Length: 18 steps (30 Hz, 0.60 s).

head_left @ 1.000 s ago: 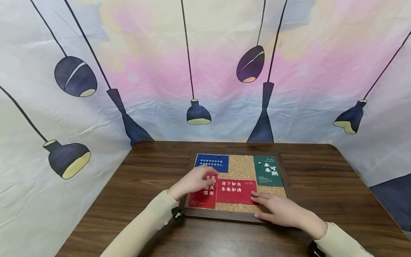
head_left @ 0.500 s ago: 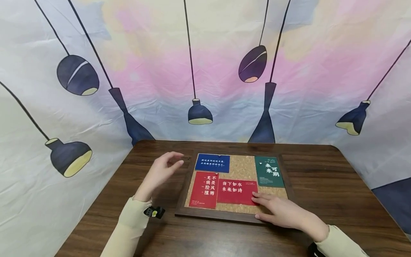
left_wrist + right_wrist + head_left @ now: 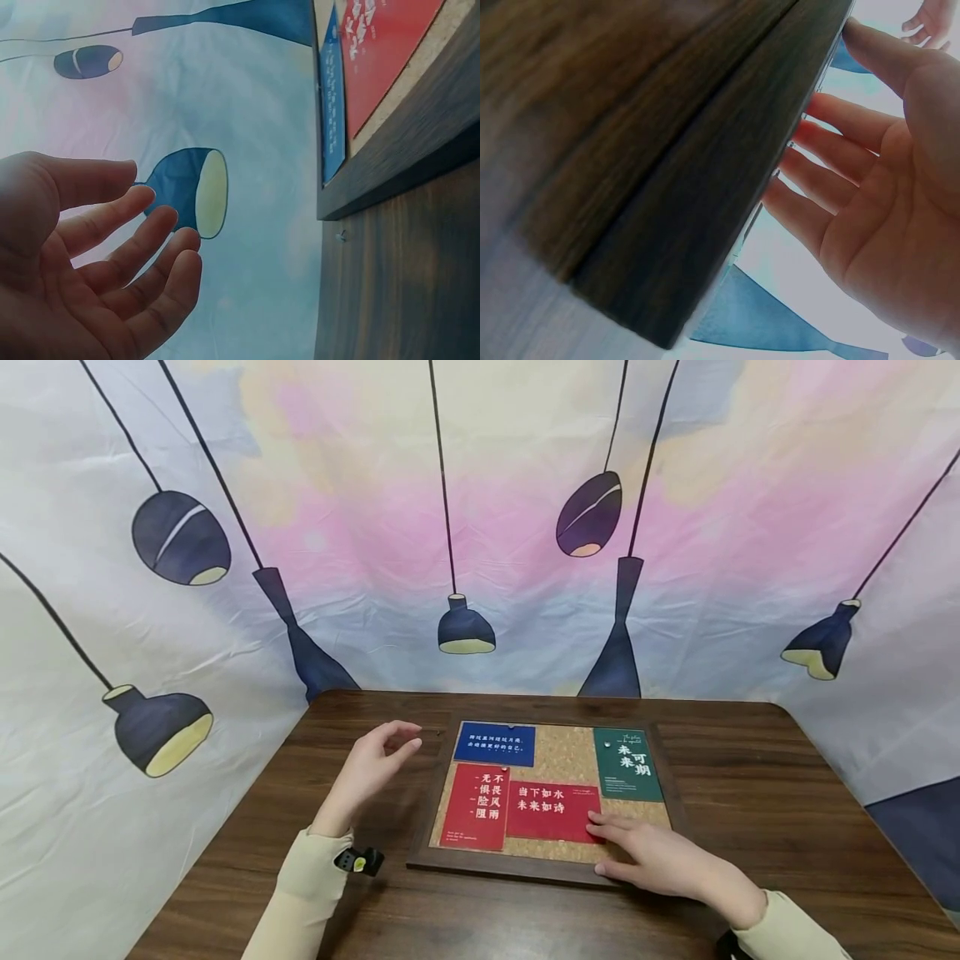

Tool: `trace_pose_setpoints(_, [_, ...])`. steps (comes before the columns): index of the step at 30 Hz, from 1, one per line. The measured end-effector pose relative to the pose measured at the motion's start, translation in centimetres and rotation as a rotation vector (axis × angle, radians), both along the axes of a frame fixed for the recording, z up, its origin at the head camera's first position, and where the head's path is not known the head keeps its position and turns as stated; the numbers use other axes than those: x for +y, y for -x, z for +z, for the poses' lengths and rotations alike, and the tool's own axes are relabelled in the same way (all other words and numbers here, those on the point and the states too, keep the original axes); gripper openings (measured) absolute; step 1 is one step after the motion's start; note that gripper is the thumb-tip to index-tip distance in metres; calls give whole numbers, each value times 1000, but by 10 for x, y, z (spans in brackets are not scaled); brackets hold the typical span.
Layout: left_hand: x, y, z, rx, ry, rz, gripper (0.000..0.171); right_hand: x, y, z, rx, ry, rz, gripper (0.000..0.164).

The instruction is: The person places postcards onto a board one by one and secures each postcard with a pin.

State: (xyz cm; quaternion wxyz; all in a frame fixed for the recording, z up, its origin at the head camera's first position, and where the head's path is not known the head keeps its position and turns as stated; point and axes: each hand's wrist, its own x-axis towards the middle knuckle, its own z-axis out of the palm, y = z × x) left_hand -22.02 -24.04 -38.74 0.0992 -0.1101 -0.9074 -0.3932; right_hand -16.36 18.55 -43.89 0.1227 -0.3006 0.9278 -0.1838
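My left hand (image 3: 371, 770) hovers left of a framed cork board (image 3: 558, 752), fingers loosely bent with nothing between them, as the left wrist view confirms. A small pushpin (image 3: 341, 235) lies on the table just beyond its fingertips. My right hand (image 3: 660, 856) rests at the board's lower right, fingertips on the right end of a horizontal red card (image 3: 551, 823) and thumb on the wooden frame (image 3: 510, 865). A vertical red card (image 3: 465, 806), a blue card (image 3: 487, 755) and a green card (image 3: 630, 785) lie on the cork, each with a small pin near its top.
The board lies flat on a dark wood-grain table (image 3: 757, 777) with rounded far corners. Behind it hangs a pastel cloth backdrop (image 3: 360, 527) printed with dark blue lamps. A black strap (image 3: 360, 861) with a small device sits on my left wrist.
My left hand has moved from over the vertical red card to the left, off the board, uncovering that card and its pin. My right hand has stayed in place.
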Motion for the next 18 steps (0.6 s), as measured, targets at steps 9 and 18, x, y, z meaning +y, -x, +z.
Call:
trace_pose_setpoints(9, [-6,5,-5,-19,2,19,30,0,0,1,13,-3,15,77])
trace_pose_setpoints(18, [-9,9,-9,-47,5,33,31,1,6,3,83,-13,36,63])
